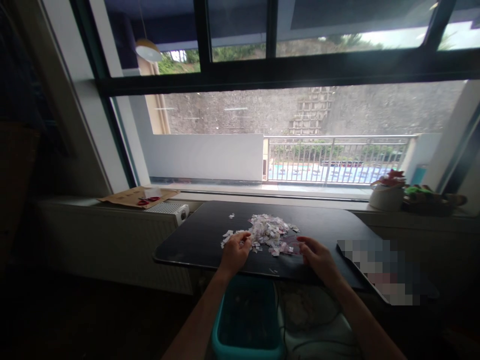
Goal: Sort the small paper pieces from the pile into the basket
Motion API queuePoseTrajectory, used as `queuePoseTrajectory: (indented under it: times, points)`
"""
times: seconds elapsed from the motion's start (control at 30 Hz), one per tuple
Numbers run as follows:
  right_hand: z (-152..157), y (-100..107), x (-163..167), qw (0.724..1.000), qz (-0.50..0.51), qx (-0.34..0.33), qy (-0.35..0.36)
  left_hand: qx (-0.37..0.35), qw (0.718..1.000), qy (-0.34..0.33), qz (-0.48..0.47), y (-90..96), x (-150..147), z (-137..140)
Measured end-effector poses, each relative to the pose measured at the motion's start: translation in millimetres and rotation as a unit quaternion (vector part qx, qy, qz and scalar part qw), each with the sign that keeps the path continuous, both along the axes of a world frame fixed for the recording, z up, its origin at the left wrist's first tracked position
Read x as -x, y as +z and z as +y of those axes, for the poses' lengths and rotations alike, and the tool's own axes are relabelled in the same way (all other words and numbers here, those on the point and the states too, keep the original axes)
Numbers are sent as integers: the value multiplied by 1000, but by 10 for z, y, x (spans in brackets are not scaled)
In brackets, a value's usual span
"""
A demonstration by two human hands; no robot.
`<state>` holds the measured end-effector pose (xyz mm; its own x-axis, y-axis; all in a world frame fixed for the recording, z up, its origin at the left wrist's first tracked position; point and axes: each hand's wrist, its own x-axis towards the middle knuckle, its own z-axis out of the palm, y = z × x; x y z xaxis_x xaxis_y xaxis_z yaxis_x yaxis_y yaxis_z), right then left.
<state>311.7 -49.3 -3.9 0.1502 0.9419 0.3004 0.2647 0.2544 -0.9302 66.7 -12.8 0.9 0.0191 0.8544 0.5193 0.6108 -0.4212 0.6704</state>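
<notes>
A heap of small white paper scraps [268, 227] lies on the dark tabletop [202, 225]. My left hand [235, 252] is at the heap's left front edge, with its fingers curled together. Whatever sits between those fingertips is too small to make out. On the other side, my right hand [317, 256] pinches the edge of a small clear plastic bag [292, 244] with faint reddish marks. This bag rests low against the heap's right front, and some scraps lie beside or under it; I cannot tell which.
A teal plastic bin [247, 345] stands below the table's front edge. At the table's right is a blurred-out flat object [382, 275]. Red-handled scissors [148, 200] lie on brown paper [123, 196] by the radiator [131, 235]. A white pot [386, 196] stands on the sill.
</notes>
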Motion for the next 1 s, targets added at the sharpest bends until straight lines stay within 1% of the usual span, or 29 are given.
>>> queuePoseTrajectory:
  times: [0.13, 0.3, 0.4, 0.5, 0.6, 0.73, 0.83, 0.93, 1.0]
  points:
    - [-13, 3, -13, 999, -38, -10, 24, 13, 1000, -24, 11, -29, 5, 17]
    - [-45, -24, 30, 996, -73, -20, 50, 8, 1000, -14, 11, -46, 18, 38]
    - [-22, -52, 30, 993, -88, -48, 56, 8, 1000, -15, 15, -44, 27, 48]
    - [-2, -65, 23, 990, -110, -65, 51, 7, 1000, -18, 17, -45, 35, 53]
    - [-6, -63, 27, 992, -102, -70, 39, -2, 999, -22, 29, -48, 40, 45]
    - [-16, -64, 45, 991, -102, -73, 55, -15, 997, -38, 62, -39, 38, 47]
    - [-11, -69, 45, 992, -98, -73, 37, -20, 996, -49, 74, 6, 31, 38]
    - [-9, -63, 35, 994, -81, -68, 38, -26, 995, -59, 77, 77, 3, -125]
    - [-13, -52, 33, 994, -78, -64, 46, -28, 992, -89, 90, 112, -35, -375]
